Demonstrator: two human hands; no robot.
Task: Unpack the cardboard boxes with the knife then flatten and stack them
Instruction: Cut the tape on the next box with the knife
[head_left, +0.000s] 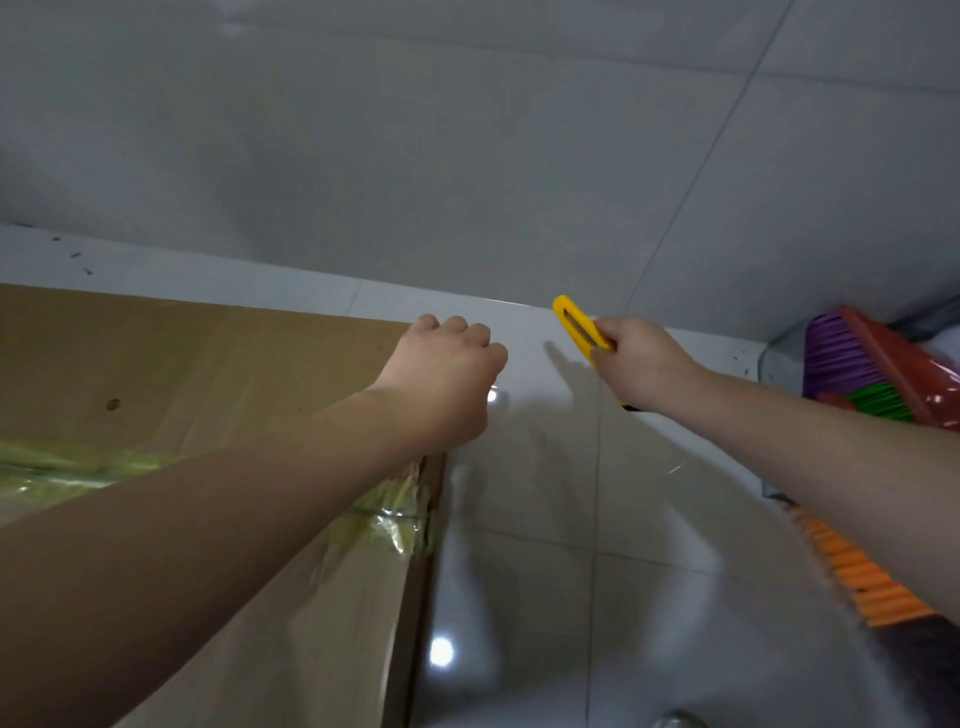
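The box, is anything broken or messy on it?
A little. The tape along the seam of the cardboard box looks wrinkled and ragged near the edge, not smooth. There is also a small dark hole in the top flap. The right hand grips the yellow knife away from the box.

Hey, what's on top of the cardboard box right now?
Yellowish clear tape runs across the box top, and the left hand hovers or rests at its far corner. The forearm covers part of the tape. The contents are hidden.
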